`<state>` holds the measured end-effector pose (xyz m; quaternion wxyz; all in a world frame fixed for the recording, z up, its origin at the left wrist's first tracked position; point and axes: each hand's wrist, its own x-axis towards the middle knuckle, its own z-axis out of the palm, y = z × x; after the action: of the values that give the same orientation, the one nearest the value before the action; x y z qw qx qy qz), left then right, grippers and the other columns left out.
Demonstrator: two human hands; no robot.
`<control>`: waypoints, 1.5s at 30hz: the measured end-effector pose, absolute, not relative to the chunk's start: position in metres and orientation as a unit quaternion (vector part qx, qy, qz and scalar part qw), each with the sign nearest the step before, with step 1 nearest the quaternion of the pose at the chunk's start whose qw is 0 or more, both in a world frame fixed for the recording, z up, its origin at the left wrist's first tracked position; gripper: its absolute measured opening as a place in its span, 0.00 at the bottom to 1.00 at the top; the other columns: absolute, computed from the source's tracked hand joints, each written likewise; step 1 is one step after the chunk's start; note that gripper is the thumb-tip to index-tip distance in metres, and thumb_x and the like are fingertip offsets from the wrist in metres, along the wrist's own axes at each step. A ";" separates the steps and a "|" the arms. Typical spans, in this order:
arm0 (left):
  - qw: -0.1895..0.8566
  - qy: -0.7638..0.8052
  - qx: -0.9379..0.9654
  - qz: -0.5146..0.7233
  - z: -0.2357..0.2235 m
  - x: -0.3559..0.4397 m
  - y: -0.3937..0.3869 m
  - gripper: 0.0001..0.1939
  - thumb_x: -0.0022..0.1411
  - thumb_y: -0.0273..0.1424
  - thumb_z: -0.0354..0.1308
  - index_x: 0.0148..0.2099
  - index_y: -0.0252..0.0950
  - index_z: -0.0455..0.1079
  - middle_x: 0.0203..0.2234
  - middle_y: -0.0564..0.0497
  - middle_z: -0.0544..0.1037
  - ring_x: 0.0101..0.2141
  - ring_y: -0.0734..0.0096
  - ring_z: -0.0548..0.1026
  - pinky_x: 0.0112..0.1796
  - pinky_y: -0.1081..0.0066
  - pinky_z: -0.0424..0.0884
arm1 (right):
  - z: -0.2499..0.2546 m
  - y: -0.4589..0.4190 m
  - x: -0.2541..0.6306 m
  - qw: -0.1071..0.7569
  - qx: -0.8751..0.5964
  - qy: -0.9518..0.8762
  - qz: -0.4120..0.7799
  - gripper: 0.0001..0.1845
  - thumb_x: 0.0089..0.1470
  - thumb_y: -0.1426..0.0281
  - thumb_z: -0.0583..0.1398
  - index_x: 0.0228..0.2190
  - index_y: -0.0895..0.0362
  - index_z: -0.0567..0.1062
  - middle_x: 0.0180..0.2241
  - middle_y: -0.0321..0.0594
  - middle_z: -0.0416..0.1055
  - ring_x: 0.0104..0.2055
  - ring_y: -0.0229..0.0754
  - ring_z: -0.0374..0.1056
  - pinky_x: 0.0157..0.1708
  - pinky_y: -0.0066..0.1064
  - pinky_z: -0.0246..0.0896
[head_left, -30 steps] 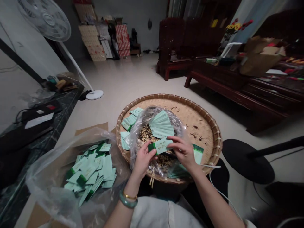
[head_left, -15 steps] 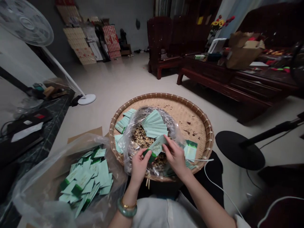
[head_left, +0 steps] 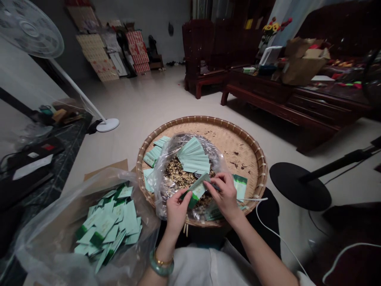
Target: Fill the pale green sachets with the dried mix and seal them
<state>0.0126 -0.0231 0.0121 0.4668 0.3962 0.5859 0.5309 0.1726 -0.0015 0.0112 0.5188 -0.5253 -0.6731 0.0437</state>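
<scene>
Over the clear plastic bag of loose dried leaf-like bits, I hold a light-green sachet tilted, its dark-green end toward the lower left. My left hand pinches that lower end between thumb and fingers. At the sachet's upper right end is my right hand, fingers closed. A slim dark utensil shows between those fingers; its working end is hidden. A fanned stack of green sachets lies on the dried bits. The bag sits in a round woven bamboo tray.
More sachets lie along the tray's left side, and some at its right. A large plastic bag at lower left holds a heap of sachets. A white cable crosses the right edge; a black stand base is beyond.
My right hand has moved slightly right and down, its fingers more curled, and the slim dark utensil now shows in it. The sachet has shifted a little right and down.
</scene>
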 end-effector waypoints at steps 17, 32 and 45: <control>0.609 0.466 0.323 0.555 0.000 0.014 -0.022 0.19 0.52 0.39 0.64 0.44 0.33 0.76 0.42 0.44 0.79 0.33 0.65 0.79 0.40 0.62 0.78 | 0.018 -0.006 0.170 0.467 -0.483 -0.517 0.530 0.16 0.47 0.60 0.63 0.34 0.59 0.77 0.30 0.40 0.75 0.30 0.40 0.69 0.32 0.30 0.64; 0.401 0.543 0.527 0.516 0.009 -0.008 -0.012 0.23 0.64 0.44 0.48 0.53 0.35 0.70 0.46 0.41 0.77 0.48 0.58 0.74 0.49 0.55 0.69 | 0.032 -0.001 0.184 0.335 -0.430 -0.517 0.660 0.31 0.50 0.44 0.54 0.33 0.60 0.76 0.30 0.40 0.73 0.30 0.40 0.67 0.36 0.35 0.66; 0.125 0.462 0.799 0.364 0.011 0.001 -0.007 0.30 0.54 0.22 0.58 0.59 0.38 0.60 0.48 0.43 0.74 0.48 0.58 0.69 0.49 0.55 0.67 | 0.038 0.005 0.173 0.352 -0.412 -0.587 0.602 0.25 0.53 0.49 0.55 0.30 0.60 0.75 0.32 0.40 0.73 0.36 0.41 0.67 0.41 0.35 0.64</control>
<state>0.0013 -0.0069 0.0112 0.1252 0.7991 0.4618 0.3640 0.1732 0.0054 0.0384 0.3521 -0.4117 -0.5867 0.6019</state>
